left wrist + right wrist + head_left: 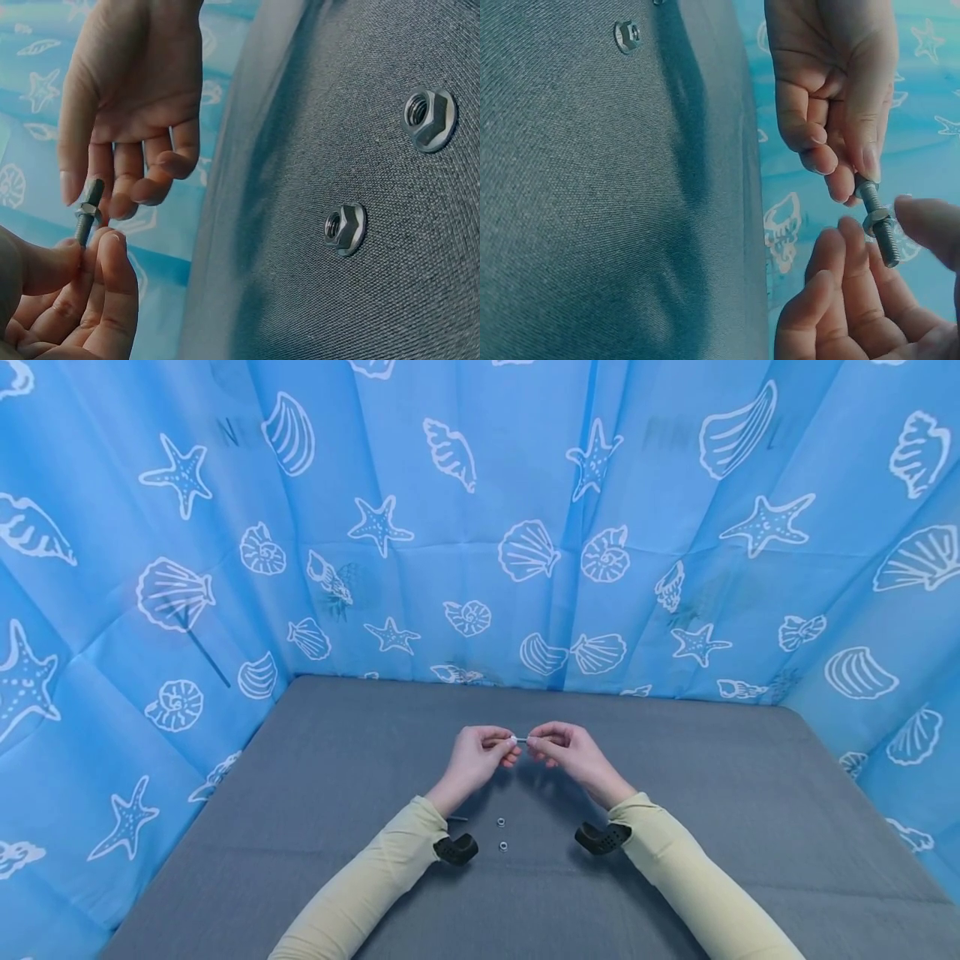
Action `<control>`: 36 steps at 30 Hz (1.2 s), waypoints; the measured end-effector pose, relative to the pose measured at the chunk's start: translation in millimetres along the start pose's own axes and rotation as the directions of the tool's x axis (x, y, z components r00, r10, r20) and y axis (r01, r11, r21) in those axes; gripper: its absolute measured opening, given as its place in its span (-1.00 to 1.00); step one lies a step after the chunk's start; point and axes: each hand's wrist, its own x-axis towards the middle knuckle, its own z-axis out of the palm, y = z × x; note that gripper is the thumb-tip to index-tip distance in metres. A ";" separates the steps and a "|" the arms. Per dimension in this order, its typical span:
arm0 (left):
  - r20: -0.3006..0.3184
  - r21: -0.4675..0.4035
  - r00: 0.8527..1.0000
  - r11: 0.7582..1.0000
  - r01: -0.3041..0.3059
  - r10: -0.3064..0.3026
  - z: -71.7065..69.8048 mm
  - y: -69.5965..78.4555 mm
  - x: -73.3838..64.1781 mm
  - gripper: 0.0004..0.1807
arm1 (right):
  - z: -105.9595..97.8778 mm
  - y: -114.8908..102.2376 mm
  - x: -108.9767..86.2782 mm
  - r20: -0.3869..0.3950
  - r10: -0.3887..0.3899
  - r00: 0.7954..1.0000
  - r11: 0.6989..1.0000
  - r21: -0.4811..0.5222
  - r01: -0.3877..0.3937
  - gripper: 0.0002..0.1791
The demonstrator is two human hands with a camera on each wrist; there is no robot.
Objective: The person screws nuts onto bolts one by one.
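Note:
Between thumb and fingers, my left hand (480, 753) pinches one end of a metal bolt (889, 247), which carries a nut (876, 220) partway along its thread. In the left wrist view the bolt's free end points up, toward the right hand. My right hand (572, 752) is around that free end with fingers loosely bent. Its thumb (930, 225) stands a little apart from the nut, and its other fingertips lie close by on the opposite side. Two loose flange nuts (431, 121) lie on the grey cloth, nearer the body than the hands.
A grey cloth-covered table (360, 752) extends beneath both arms. One thin rod-like piece (457, 818) lies beside the left sleeve, partly hidden. Black wrist devices (602, 837) hang under the cuffs. Blue curtains (465, 527) with shell prints enclose the back and sides.

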 end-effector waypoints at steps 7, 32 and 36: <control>0.004 -0.025 1.000 1.000 -0.014 0.014 -1.2 -12.6 7.3 -0.82 | -1.5 -0.8 -1.0 0.012 -0.001 1.000 1.000 0.004 0.001 -0.65; 0.002 0.027 1.000 0.999 0.019 -0.019 -2.6 -12.7 9.7 -0.88 | -5.2 2.4 0.3 0.039 -0.030 0.999 0.998 0.053 0.028 -0.63; -0.002 0.012 1.000 1.000 0.011 -0.011 -2.2 -13.7 10.9 -0.87 | -5.6 3.9 0.6 0.044 -0.043 0.998 0.998 0.043 0.041 -0.66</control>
